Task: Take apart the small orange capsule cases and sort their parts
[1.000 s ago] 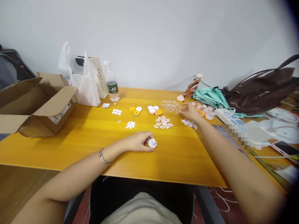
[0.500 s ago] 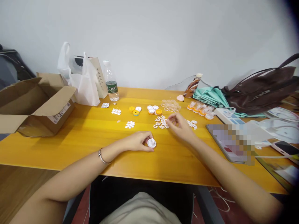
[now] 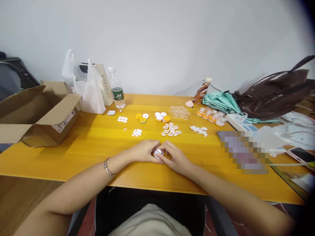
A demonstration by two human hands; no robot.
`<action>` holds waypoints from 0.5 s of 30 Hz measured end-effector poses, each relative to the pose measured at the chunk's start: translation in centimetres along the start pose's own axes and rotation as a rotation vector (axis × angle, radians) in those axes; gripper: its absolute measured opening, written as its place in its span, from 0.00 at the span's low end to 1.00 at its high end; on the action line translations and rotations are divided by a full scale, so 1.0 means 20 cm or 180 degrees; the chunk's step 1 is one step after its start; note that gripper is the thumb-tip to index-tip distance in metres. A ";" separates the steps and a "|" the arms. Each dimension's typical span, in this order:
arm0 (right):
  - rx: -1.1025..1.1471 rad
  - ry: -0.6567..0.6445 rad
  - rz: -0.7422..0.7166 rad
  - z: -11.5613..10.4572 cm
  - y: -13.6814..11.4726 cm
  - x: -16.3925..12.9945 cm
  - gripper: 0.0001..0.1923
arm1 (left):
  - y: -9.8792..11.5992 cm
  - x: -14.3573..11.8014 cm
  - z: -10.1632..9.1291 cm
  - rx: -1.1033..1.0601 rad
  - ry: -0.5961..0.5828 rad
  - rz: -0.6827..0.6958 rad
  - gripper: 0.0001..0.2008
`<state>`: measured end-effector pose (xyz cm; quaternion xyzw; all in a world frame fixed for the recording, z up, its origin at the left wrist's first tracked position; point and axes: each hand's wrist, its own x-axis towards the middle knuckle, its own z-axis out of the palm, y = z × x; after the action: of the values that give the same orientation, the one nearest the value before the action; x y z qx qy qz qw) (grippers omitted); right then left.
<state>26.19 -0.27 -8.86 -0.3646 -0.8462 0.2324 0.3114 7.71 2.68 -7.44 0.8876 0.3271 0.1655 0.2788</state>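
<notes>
- On the yellow table (image 3: 73, 147), near its front edge, the largest hazard is the smooth bare top: a small part let go here could, in my judgement, roll or skid toward the near edge and drop to the floor.
- At far left, the open cardboard box (image 3: 39, 113) and the white plastic bag (image 3: 87, 90) stand well apart from the hands, beside a water bottle (image 3: 116, 90); these seem unlikely to interfere.
- At right, a brown bag (image 3: 275, 95) and a teal cloth (image 3: 222, 102) crowd the far corner near a row of orange-based cups (image 3: 211, 115).
- The left hand (image 3: 144, 151) curls around a small white disc (image 3: 158, 153), fingers closed on its left side.
- The right hand (image 3: 176, 157) meets it from the right, fingertips pinched on the same disc; whether a second piece lies between the fingers cannot be told.
- The disc rests at or just above the table, between both hands.
- Beyond it lie white cut-out pieces (image 3: 171, 129) and small white dots (image 3: 137, 132); a careless sweep of a wrist could scatter them, and too hard a squeeze could make the disc pop out.
</notes>
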 end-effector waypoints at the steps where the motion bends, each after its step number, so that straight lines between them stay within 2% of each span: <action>1: 0.0047 -0.0023 -0.0045 0.00 0.00 0.00 0.06 | 0.00 0.00 0.00 0.0044 -0.0007 0.0044 0.20; 6: 0.0301 -0.0067 -0.0156 0.00 0.00 0.01 0.07 | -0.01 -0.01 -0.02 0.0271 -0.0047 0.0134 0.24; 12: 0.0297 0.0128 0.0102 0.02 0.02 0.02 0.07 | 0.00 -0.02 -0.02 0.0213 0.0054 0.0075 0.23; 15: 0.0286 0.0127 0.0014 0.02 0.02 0.01 0.06 | 0.00 -0.02 0.00 0.0143 0.0093 0.0007 0.22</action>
<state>25.92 0.17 -9.38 -0.3567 -0.8277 0.2636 0.3438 7.34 2.36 -7.53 0.8915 0.3338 0.1713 0.2538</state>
